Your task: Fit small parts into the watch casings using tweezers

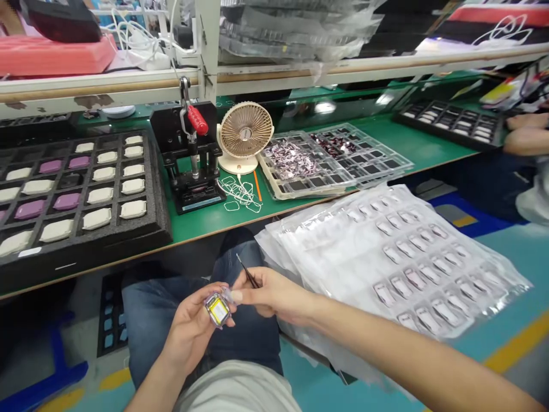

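My left hand (193, 326) holds a small square part (218, 309) with a yellow face and a clear purple rim, fingers wrapped round it, above my lap. My right hand (268, 293) is closed on thin black tweezers (247, 270), its thumb touching the top edge of the part. Both hands hover over my jeans, below the edge of the green bench (206, 223).
A black foam tray (81, 189) of cream and purple parts lies at the left. A small black press with a red handle (194, 154), a beige fan (244, 134) and clear trays (338, 157) stand on the bench. Stacked clear blister sheets (398, 252) rest at my right. Another person's arm (527, 134) shows far right.
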Available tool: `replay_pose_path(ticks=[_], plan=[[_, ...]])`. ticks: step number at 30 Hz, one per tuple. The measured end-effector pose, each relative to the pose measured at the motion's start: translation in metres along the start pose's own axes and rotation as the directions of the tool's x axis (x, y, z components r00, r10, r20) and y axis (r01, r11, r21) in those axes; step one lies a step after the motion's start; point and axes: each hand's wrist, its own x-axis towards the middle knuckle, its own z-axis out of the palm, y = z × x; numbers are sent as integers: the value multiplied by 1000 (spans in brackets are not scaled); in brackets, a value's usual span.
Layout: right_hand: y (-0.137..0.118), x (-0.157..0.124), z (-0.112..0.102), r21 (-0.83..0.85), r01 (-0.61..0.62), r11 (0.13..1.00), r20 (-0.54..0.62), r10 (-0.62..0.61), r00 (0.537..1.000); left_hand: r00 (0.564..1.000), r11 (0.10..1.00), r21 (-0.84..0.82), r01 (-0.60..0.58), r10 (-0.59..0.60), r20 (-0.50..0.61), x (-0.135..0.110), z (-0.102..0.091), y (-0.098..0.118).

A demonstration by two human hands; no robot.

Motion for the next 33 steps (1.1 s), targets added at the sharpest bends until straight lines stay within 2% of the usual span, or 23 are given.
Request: replay_pose_path(ticks=[2,3,5,8,10,12,16,24,30,33], plan=[[-4,-2,1,14,2,1000,9,-2,1000,1000,1000,9,7,-7,-2,-3,2,3],[-5,-4,3,-20,55,998,-15,-56,998,1000,1000,17,2,-2,-20,-4,4,4],[-6,-9,9,-165,250,954,-87,-267,960,996,999,37,-33,36,-81,-6,5,5],[0,-16,22,-417,528,740,-83,-609,788,980,991,69,-116,126,-151,-7,5,3],[6,-17,28,-474,619,626,-14,-708,706,973,984,86,-158,170,-157,-7,4,0],[11,-16,32,-482,649,588,27,-731,682,968,977,97,-188,201,-152,-7,3,-3],[19,-11,33,-498,647,578,33,-732,680,956,966,112,-233,249,-154,-8,5,-5],[20,-10,31,-509,703,496,94,-780,619,943,956,132,-262,283,-177,-6,13,-2],[22,-8,27,-592,734,332,185,-831,525,935,957,127,-260,283,-213,-6,14,-3],[26,-7,24,-687,708,163,276,-842,463,921,948,140,-286,313,-233,-5,14,-3]])
